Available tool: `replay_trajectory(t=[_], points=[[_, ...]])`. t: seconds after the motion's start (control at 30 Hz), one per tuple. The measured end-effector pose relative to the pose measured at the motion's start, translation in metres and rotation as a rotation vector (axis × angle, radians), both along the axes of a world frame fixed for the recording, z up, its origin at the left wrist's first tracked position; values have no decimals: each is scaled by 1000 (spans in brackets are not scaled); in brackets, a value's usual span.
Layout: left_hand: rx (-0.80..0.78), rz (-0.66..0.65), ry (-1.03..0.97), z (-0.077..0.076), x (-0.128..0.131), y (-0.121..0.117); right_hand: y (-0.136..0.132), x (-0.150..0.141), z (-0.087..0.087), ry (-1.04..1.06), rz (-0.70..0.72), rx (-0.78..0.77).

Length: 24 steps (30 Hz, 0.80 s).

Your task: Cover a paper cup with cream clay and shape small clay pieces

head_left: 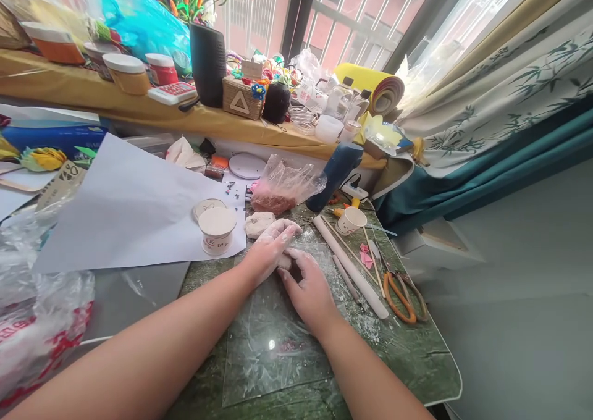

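Both my hands work at the middle of a green table, over a clear plastic sheet (pixel 273 340). My left hand (pixel 271 247), dusted white, presses down on a small lump of white dough (pixel 283 261). My right hand (pixel 308 284) curls round the same lump from the near side, fingers bent. A second, larger lump of white dough (pixel 258 223) lies just beyond my left hand.
A white tub (pixel 217 228) and its lid (pixel 208 206) stand on a big white paper sheet (pixel 134 210) to the left. A white rolling stick (pixel 351 265), thin sticks, orange-handled scissors (pixel 398 293) and a paper cup (pixel 351 220) lie right. A plastic bag (pixel 282 188) sits behind.
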<state>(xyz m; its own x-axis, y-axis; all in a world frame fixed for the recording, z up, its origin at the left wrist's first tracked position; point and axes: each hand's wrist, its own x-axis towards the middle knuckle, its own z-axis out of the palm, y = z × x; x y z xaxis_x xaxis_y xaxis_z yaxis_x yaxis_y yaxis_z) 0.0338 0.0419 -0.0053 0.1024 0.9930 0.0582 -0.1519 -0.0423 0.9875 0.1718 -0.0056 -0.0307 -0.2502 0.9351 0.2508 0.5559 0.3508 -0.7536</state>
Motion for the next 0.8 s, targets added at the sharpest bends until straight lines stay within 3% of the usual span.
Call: replay_trajectory(t=[0.1, 0.17, 0.27, 0.33, 0.4, 0.5, 0.53, 0.63, 0.8], points=[[38, 0, -3, -1, 0, -1, 3, 14, 16, 214, -62, -141], [56, 6, 25, -2, 1, -1, 2, 30, 44, 309, -114, -108], [54, 17, 62, -2, 1, 0, -4, 56, 94, 342, -236, 326], [36, 18, 58, -1, 0, 0, -9, 68, 111, 317, -359, 654], [25, 22, 38, -1, 0, 0, -15, 73, 103, 159, -333, 760], [21, 28, 7, -3, 0, 2, -25, 69, 57, -267, 130, 481], [22, 27, 3, -4, 1, 2, -29, 66, 40, -339, 165, 416], [31, 28, 23, -4, 1, 3, -38, 54, 9, -300, 6, 337], [19, 5, 52, -3, 1, 4, -33, 31, 6, -331, 23, 116]])
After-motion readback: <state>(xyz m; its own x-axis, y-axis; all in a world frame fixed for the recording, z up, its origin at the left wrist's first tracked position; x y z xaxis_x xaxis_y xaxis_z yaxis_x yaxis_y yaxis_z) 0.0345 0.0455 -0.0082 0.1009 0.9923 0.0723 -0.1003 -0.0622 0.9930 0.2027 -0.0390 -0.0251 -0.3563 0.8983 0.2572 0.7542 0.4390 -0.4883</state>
